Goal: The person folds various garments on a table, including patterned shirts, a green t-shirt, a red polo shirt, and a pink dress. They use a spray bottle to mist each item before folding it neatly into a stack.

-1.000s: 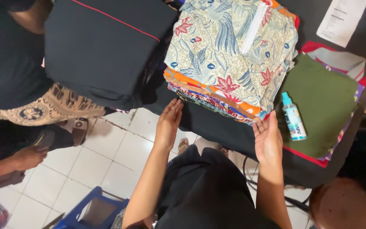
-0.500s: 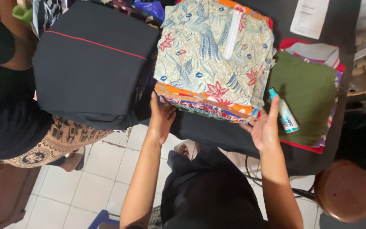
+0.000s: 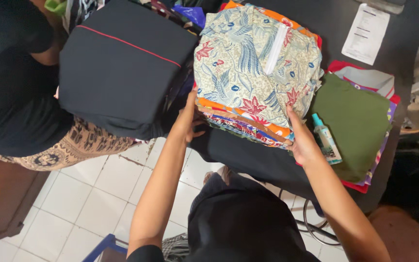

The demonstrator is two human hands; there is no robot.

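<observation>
Stack of folded patterned cloths, on dark table, gripped at both sides.
Left hand and right hand grasp its lower layers, fingers curled underneath; small spray bottle just beside, on green cloth.

Soft, even indoor light, faint shadows, slight motion blur, no glare.

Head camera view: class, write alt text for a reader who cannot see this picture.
Seen from above, a person's left hand and right hand grip opposite sides of a stack of folded floral-patterned cloths on a dark table. Beside it lie a folded black cloth with a red stripe, a folded olive-green cloth and a small clear spray bottle.
</observation>
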